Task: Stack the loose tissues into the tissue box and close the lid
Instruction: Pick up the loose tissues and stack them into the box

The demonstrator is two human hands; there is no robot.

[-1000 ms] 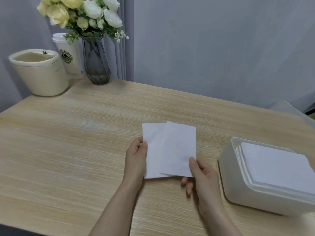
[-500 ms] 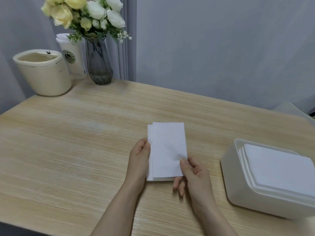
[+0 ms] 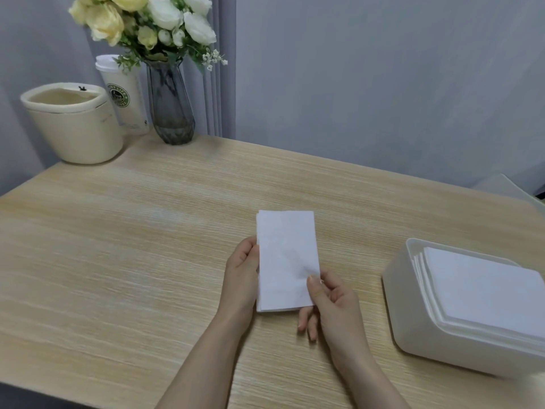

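While both hands point(image 3: 287, 287) meet over the middle of the pale wood-grain counter point(image 3: 124, 261), a small stack of folded white paper tissues point(image 3: 286, 258) sits between them, its long side running away from the person. The left hand point(image 3: 242, 277) curls along the stack's left edge, thumb on top and fingers tucked beneath it. The right hand point(image 3: 331, 305) pinches the near right corner, its thumb pressed on the top sheet and a couple of fingertips showing below the near edge. Whether the stack is lifted clear of the counter or resting on it cannot be told.

To the right, well apart from the stack, stands the white rounded plastic tissue box point(image 3: 418, 329), open at the top. A thick pile of flat white tissues point(image 3: 483, 290) fills it and rises above the rim (the sheets' stepped edges show along the left side). Part of a pale flat object point(image 3: 507, 188) shows just beyond the counter's far right edge; what it is cannot be made out.

At the far left corner sit a cream round plastic bin point(image 3: 73, 128), a white takeaway cup with a green round logo point(image 3: 124, 95) behind it, and a smoky grey faceted glass vase point(image 3: 171, 107) holding yellow and white artificial flowers point(image 3: 147, 22). A grey-blue wall point(image 3: 383, 84) backs the scene.
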